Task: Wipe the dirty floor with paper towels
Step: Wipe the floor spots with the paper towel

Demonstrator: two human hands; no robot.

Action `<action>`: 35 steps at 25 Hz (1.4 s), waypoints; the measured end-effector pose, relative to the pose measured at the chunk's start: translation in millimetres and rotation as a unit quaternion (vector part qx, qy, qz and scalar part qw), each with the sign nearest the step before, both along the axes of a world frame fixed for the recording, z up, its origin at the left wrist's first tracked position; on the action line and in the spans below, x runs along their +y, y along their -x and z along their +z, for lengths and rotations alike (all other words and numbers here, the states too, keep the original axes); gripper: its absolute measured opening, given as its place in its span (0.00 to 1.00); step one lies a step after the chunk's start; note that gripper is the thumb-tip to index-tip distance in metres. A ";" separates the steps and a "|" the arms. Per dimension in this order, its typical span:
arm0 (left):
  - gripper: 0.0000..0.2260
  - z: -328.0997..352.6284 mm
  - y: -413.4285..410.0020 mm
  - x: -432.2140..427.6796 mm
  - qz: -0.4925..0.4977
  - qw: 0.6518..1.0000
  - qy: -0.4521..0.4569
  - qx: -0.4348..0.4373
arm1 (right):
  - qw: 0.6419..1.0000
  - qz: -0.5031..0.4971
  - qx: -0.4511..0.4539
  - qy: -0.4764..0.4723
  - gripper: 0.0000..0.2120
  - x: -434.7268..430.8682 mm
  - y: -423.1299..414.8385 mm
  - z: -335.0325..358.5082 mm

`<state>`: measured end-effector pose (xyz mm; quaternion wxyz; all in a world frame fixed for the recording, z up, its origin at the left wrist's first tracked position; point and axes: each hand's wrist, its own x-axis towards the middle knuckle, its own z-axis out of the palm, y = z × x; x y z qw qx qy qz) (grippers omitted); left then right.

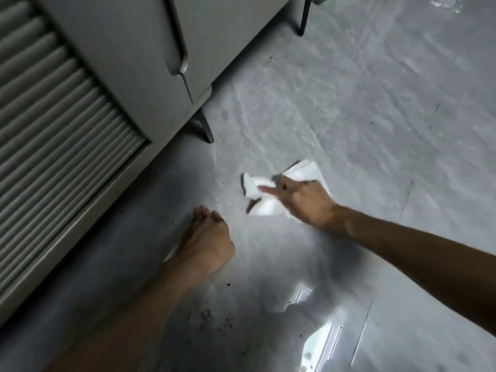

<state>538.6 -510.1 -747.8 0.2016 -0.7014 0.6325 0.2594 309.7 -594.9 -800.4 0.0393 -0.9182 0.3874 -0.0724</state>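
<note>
Left hand [206,237] on floor [375,116], cabinet [120,63] beside, right hand [303,202] pressing paper towel [257,186]

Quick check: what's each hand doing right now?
Left hand: closed in a loose fist on the floor; nothing clearly in its grip.
Right hand: pressing a paper towel to the floor, fingers partly spread.

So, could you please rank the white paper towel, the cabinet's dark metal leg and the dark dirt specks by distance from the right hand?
1. White paper towel: under the right hand.
2. Cabinet's dark metal leg: up and left.
3. Dark dirt specks: down and left, near the bottom.
</note>
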 end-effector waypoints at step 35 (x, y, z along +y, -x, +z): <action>0.20 30.3 -70.9 122.0 0.165 0.963 0.173 0.128 | 0.988 -0.113 -0.037 -0.095 0.22 148.1 -123.1 9.6</action>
